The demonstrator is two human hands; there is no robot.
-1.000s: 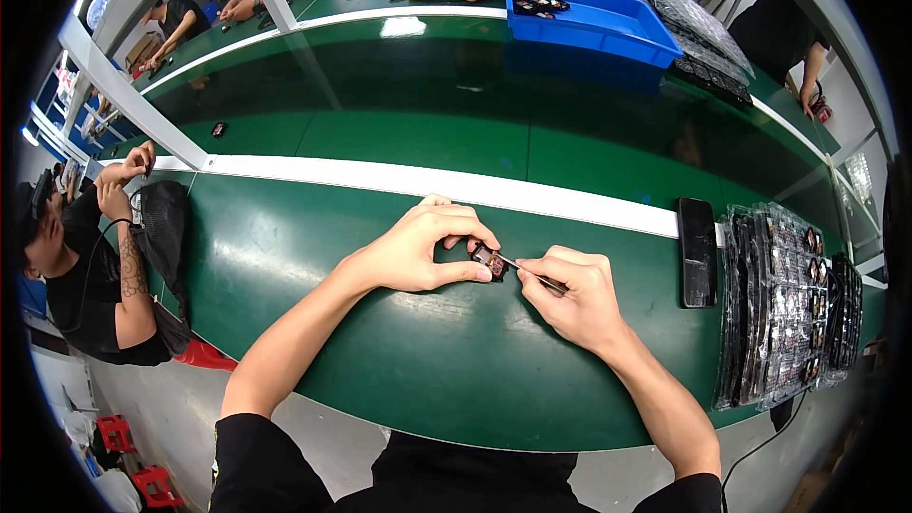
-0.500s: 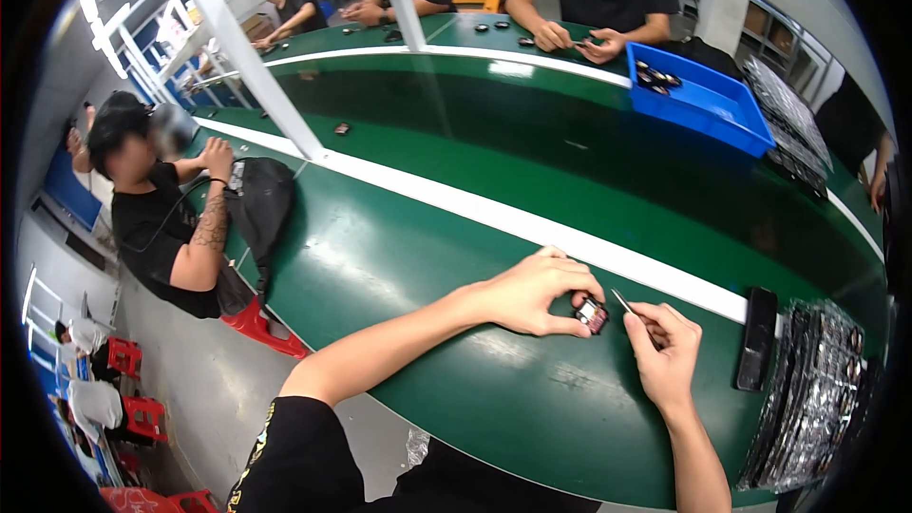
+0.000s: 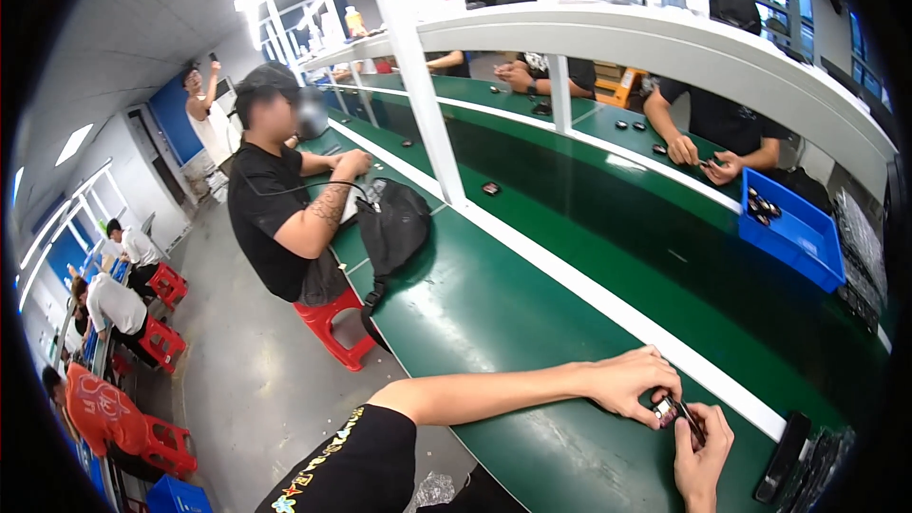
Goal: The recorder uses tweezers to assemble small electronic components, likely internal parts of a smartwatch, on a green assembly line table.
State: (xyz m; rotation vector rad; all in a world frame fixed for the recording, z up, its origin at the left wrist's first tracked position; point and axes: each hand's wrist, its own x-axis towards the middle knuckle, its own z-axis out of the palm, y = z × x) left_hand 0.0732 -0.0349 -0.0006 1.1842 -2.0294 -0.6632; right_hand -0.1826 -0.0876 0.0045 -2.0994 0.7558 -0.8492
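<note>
My left hand pinches a small dark electronic device between thumb and fingers, just above the green bench. Pale and pinkish parts show on its exposed side. Close against it, my right hand grips a thin metal tool, slim like tweezers. The tool's tip is at the device, but whether it touches cannot be made out. Fingers hide part of both things.
A flat black slab lies right of my hands, beside stacked clear plastic trays. Beyond the white divider strip, another device sits on the green belt. A blue bin holds dark parts. Co-workers sit left and opposite.
The view has swung left and up, so the bench appears lower and further right. My right hand has brought the tool from beside the device up to it.
</note>
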